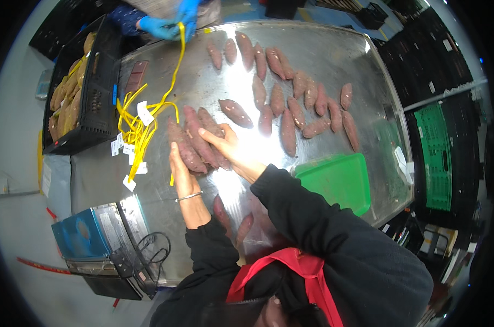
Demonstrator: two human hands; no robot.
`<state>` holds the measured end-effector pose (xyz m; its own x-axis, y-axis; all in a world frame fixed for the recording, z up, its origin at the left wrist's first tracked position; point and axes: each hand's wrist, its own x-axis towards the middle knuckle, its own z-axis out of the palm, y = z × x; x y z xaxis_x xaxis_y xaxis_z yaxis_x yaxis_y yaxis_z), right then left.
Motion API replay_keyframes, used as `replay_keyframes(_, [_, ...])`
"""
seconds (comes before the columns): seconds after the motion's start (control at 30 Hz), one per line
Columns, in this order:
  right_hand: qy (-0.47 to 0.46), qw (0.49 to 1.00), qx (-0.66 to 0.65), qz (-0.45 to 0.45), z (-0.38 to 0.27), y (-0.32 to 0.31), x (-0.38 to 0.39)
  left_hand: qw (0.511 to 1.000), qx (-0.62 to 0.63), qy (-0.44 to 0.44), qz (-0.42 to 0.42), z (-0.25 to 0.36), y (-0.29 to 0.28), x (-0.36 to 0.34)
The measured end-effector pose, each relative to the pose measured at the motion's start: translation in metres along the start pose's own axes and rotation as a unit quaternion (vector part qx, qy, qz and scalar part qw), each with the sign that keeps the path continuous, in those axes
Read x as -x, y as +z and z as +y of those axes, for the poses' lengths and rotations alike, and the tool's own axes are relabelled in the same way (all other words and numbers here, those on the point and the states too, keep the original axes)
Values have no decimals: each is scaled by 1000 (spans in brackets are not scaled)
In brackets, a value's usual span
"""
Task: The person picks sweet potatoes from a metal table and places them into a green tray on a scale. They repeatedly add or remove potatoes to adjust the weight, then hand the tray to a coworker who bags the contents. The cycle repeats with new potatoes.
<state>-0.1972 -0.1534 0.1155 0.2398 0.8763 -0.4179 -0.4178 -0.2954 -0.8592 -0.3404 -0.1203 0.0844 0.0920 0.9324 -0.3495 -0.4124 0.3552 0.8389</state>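
Observation:
A small bunch of about three reddish-purple sweet potatoes (197,137) is gathered between my hands over the metal table (195,60). My left hand (184,182), a bracelet at its wrist, presses along the bunch's left and near side. My right hand (237,152) wraps the right side, its thumb lying on top of the sweet potatoes. Just left of them lie yellow net strips (135,128) with white tags. One loose sweet potato (236,113) rests just beyond my right hand, and several more (288,132) are spread to the right.
A green tray (337,182) sits near my right forearm. A black crate (101,82) of netted produce stands at the left, and a blue-sided machine (83,234) with a black cable at the near left. A co-worker's blue-gloved hands (173,24) hold a yellow strip across the table.

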Motion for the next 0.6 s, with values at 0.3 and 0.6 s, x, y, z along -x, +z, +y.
replay_keyframes(0.3, [5, 1000, -21, -14, 0, -3, 6, 1000, 8, 6, -2, -4, -2, 3])
replay_keyframes(0.6, [15, 1000, -24, -11, -7, -4, 15, 1000, 22, -1, -2, -2, 4, 11])
